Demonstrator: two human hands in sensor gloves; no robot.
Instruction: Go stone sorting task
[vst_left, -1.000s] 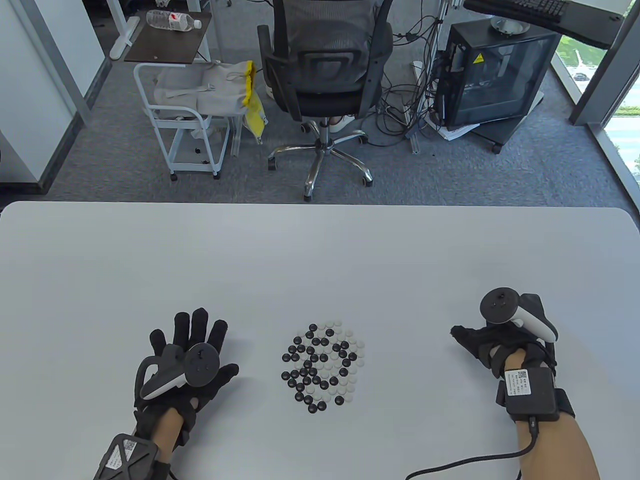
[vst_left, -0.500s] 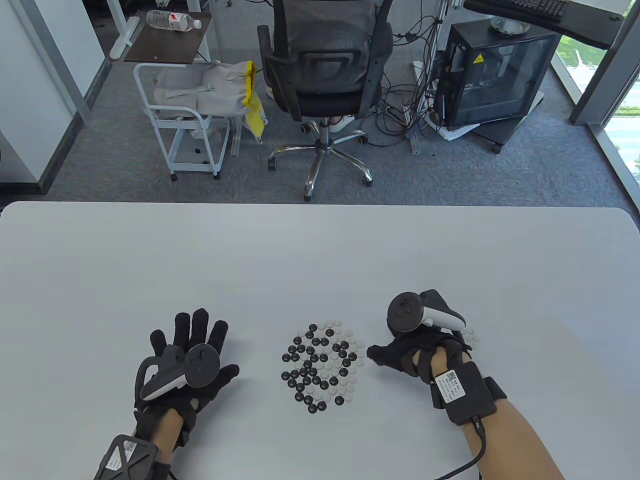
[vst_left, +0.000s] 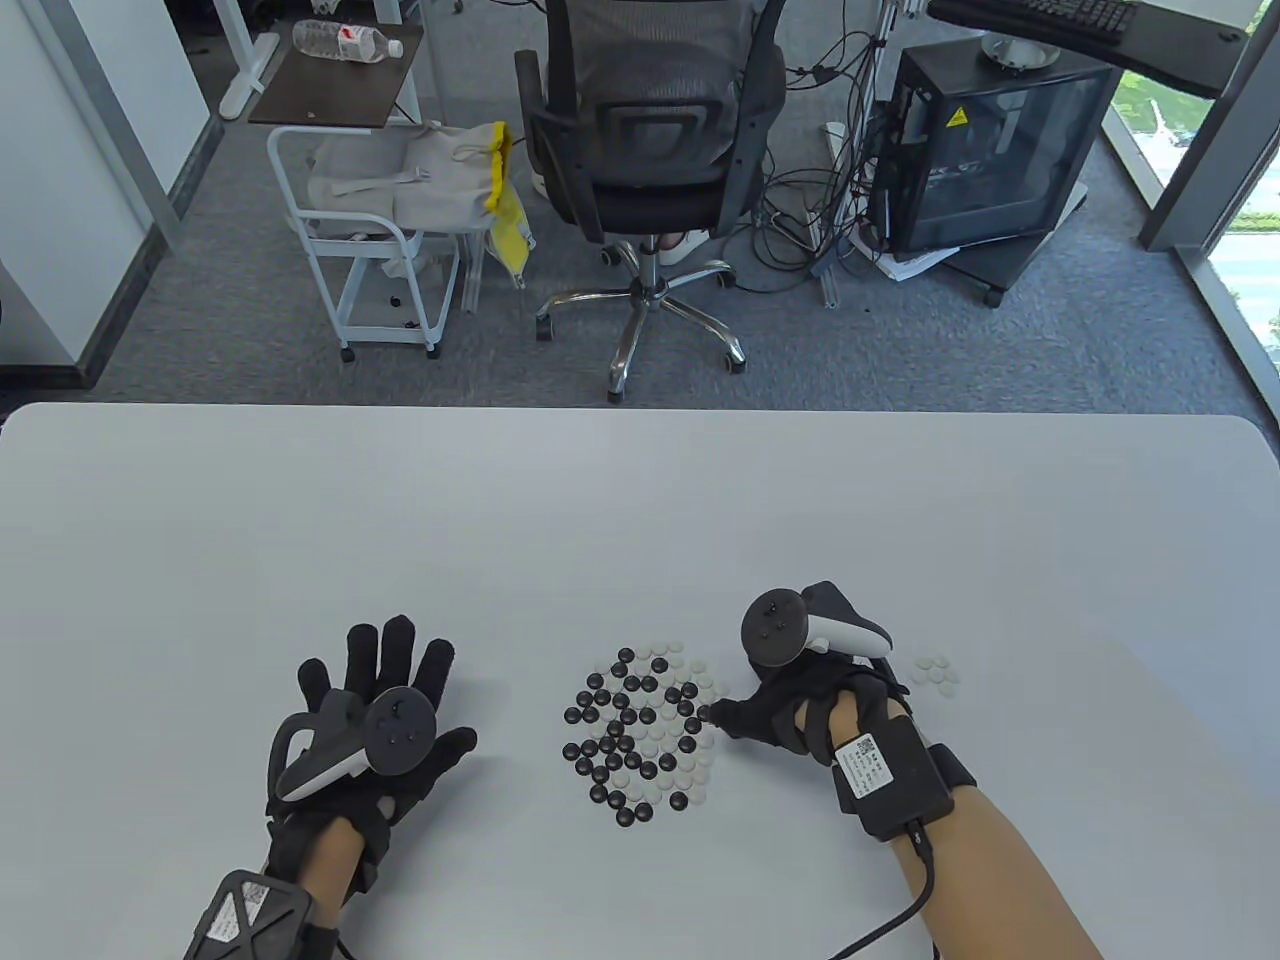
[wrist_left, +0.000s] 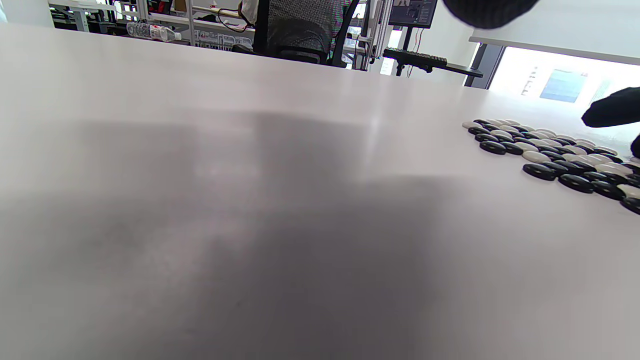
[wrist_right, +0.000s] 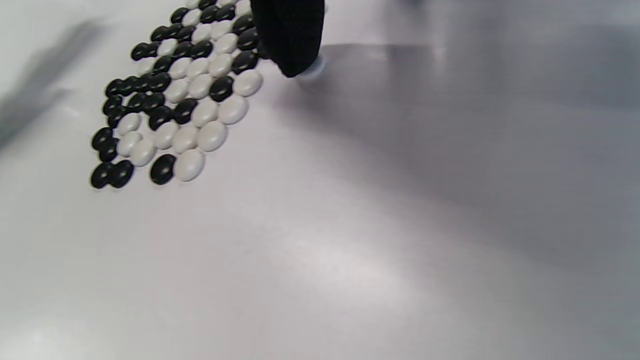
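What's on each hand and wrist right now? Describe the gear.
Both hands wear black fabric gloves. The left hand and right hand each carry a tracker strapped on the back, with a black round head and a white-grey handle. The right wrist has a black box with a white QR label and a black cable; the left wrist has a black lattice-shell module, also labelled.

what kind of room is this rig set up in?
Most likely an office or lab workspace. Beyond the white table there is grey carpet with a mesh office chair, a desktop PC tower with loose cables beside it, and a small rolling cart.
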